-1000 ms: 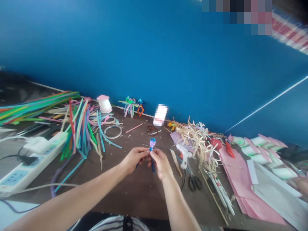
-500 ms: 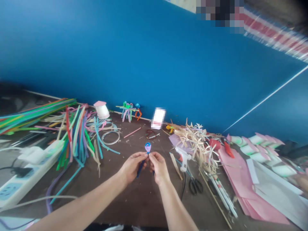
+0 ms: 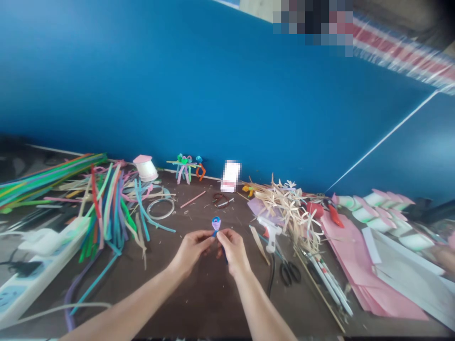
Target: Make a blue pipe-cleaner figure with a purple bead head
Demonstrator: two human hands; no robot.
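Over the middle of the dark table, both hands pinch a small pipe-cleaner piece point(image 3: 216, 223). Its top is a blue coil above a lilac wrapped part, and dark blue stem shows lower down, by the right fingers. My left hand point(image 3: 194, 248) is closed at the piece's left side, its thumb and forefinger near the neck. Closed from the other side, my right hand point(image 3: 232, 246) has its thumb pressed just under the lilac part. The fingers cover much of the lower stem. Beyond them lie a brown bead bracelet point(image 3: 221, 201) and a pink stick point(image 3: 193, 199).
Loose pipe cleaners point(image 3: 110, 203), a wire ring point(image 3: 160, 215) and a power strip point(image 3: 42, 272) fill the left. Finished pipe-cleaner figures point(image 3: 184, 168) stand by the blue wall. To the right are a glue gun point(image 3: 272, 232), scissors point(image 3: 290, 273), straw flowers point(image 3: 284, 199) and pink paper point(image 3: 355, 265).
My left hand has shifted slightly left and down along the piece. The dark blue stem that hung below the left fingers is no longer seen there. The view has tilted slightly.
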